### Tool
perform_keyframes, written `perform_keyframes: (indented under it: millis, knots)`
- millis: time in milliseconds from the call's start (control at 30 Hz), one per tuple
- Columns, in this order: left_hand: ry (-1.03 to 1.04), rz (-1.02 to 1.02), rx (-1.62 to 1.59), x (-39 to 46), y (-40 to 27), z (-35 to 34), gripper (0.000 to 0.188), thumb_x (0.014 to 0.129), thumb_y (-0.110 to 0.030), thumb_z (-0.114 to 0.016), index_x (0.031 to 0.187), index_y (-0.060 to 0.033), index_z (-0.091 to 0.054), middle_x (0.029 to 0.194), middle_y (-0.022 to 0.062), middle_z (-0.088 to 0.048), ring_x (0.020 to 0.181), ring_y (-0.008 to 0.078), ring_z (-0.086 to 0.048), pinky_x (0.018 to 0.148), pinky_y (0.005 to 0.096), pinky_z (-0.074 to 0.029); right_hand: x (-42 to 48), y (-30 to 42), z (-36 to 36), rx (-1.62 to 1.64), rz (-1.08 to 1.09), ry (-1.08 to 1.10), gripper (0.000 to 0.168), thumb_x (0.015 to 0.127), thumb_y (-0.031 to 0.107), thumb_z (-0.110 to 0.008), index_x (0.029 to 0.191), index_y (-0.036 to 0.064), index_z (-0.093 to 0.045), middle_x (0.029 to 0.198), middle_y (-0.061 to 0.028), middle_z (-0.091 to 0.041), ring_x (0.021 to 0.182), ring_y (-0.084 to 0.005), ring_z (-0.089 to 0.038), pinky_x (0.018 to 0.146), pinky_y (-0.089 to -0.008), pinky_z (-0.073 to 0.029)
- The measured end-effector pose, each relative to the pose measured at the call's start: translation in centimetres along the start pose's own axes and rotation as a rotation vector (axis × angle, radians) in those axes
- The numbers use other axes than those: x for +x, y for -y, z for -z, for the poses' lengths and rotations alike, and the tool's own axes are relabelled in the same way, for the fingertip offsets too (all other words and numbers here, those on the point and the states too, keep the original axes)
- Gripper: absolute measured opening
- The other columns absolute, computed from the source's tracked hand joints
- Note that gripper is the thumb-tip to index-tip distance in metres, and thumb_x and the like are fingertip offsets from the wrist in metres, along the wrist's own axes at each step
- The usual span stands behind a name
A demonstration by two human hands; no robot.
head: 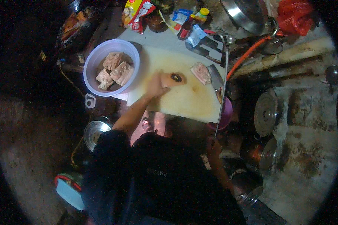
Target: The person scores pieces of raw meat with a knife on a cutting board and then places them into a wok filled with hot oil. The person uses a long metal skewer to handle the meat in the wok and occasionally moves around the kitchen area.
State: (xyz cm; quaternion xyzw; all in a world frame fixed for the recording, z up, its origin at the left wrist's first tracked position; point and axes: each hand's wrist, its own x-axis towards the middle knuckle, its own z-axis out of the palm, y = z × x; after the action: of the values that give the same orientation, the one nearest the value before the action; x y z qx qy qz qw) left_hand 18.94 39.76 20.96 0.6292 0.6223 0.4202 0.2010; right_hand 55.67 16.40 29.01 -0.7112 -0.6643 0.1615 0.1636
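My left hand [155, 85], blurred, is over the left half of a pale cutting board [174, 101]. Its fingers meet the edge of a small tan object with a dark oval centre [176, 78]; I cannot tell whether they grip it. Low at the right, my right hand [212, 142] is dim and closed around the lower end of a long thin metal rod [223, 92], which rises past the board's right edge. A slab of pale meat [200, 73] lies on the board, beside a cleaver's blade [215, 76]. Several meat chunks [122, 73] fill part of a lavender plastic basin [90, 60].
Seasoning packets [138, 15] and a yellow-capped bottle [202, 15] crowd the far side. A large metal pot [245, 17], a red plastic bag [295, 17] and an orange hose [249, 53] are at far right. Round lids [266, 114] stand on the right; a purple bowl [226, 114] is below the board.
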Motion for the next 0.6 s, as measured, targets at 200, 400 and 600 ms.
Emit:
perform_keyframes:
  millis: [200,400,600]
  knots:
    - [0.069,0.245,0.002,-4.3,-0.7,2.6,0.073,0.07,-0.038,-0.074,0.126,0.0002,-0.048,0.115,0.0237,-0.056,0.109,0.0416,-0.053,0.093,0.0463,-0.043,-3.9,-6.0,-5.9,-0.324,0.149,0.248,0.019,0.089,0.021,-0.053,0.088,0.005,-0.062,0.073,-0.0177,-0.061,0.062,-0.0341,-0.06,0.054,-0.0461,-0.046]
    - [0.093,0.18,-0.217,-2.9,0.6,0.1,0.068,0.07,-0.033,-0.076,0.124,-0.0011,-0.049,0.12,0.0231,-0.055,0.111,0.0385,-0.054,0.092,0.0437,-0.045,-2.8,-9.9,-6.4,-0.356,0.026,0.552,0.013,0.086,0.018,-0.055,0.091,0.007,-0.06,0.079,-0.0182,-0.063,0.067,-0.0371,-0.063,0.056,-0.0502,-0.048]
    - [0.195,0.193,-0.382,-0.3,2.3,-1.1,0.075,0.065,-0.027,-0.08,0.128,-0.0016,-0.048,0.124,0.0219,-0.055,0.115,0.0342,-0.054,0.093,0.04,-0.045,-2.1,-15.3,-5.5,-0.429,0.663,0.539,0.012,0.081,0.013,-0.059,0.093,0.009,-0.061,0.083,-0.0136,-0.063,0.063,-0.0316,-0.06,0.052,-0.0437,-0.048]
